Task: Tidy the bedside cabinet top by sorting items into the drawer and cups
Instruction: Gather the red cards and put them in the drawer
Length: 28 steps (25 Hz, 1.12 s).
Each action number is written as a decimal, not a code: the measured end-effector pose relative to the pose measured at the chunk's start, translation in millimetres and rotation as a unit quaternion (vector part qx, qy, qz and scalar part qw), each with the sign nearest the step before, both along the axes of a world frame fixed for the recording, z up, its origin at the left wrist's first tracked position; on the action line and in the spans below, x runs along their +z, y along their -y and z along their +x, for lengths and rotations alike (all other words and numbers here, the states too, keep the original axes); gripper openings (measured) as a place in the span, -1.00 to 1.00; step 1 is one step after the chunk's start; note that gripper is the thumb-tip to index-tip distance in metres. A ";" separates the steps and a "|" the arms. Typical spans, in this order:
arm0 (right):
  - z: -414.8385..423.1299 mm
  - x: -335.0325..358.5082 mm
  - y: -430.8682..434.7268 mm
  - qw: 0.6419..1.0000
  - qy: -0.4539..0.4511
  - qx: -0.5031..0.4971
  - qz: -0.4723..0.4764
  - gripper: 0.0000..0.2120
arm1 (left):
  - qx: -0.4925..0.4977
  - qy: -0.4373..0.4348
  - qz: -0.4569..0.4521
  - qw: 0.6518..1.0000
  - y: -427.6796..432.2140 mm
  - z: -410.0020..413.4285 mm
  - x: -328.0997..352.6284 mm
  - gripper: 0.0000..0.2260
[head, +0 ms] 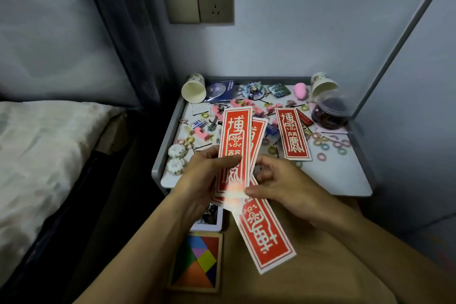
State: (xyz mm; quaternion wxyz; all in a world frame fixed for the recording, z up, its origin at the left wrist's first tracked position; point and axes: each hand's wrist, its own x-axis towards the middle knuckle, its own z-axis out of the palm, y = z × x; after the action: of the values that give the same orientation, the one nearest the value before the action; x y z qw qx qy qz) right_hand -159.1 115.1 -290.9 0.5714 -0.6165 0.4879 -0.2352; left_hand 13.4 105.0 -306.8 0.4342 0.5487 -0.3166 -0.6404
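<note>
Grey-blue walls meet at a corner; a double wall socket plate (198,2) is fixed above the bedside cabinet top (345,180), and a bed with pale bedding (49,155) stands to the left.

Hands: the left hand (204,180) grips a fan of red strips (235,136) printed with white characters, thumb across the face and fingers behind. The bundle is held in the air over the cabinet's front edge. The right hand (283,180) has its fingers curled, with the thumb tip against the lower end of the bundle. One strip of the bundle (265,234) points down towards the viewer.

Cabinet top: one further red strip (293,133) lies flat, right of centre. Two paper cups lie on their sides at the back corners, mouths towards the viewer: left cup (193,90), right cup (323,84). A clear jar with dark contents (330,112) sits just in front of the right cup. A pink egg-shaped sponge (301,91) and a character badge (254,90) lie along the back. Small coloured hair rings (325,147), pink blocks (202,136) and hairpins are scattered across the surface.

Drawer (320,266): open below the hands. It holds a tangram puzzle (197,261) at the left, with a photo card (209,217) behind it
</note>
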 end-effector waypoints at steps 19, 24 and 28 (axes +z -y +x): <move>-39.3 -6.2 24.4 0.954 0.086 -0.284 -0.044 -0.88 | 0.108 0.042 -0.014 0.993 2.0 15.9 4.6 -0.82; -35.4 -8.1 29.6 0.984 0.064 -0.165 -0.032 -0.83 | -0.063 0.082 -0.036 0.994 -2.8 11.8 12.3 -0.84; -35.0 -15.8 43.0 0.974 0.029 -0.211 -0.076 -0.82 | -0.063 0.090 -0.017 0.994 -5.4 6.7 6.7 -0.82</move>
State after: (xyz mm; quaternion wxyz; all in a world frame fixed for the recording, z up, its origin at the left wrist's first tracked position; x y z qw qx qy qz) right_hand -194.2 72.1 -306.8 0.4747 -0.5340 0.5707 -0.4047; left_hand 20.1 110.4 -300.2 0.3720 0.5759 -0.3989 -0.6090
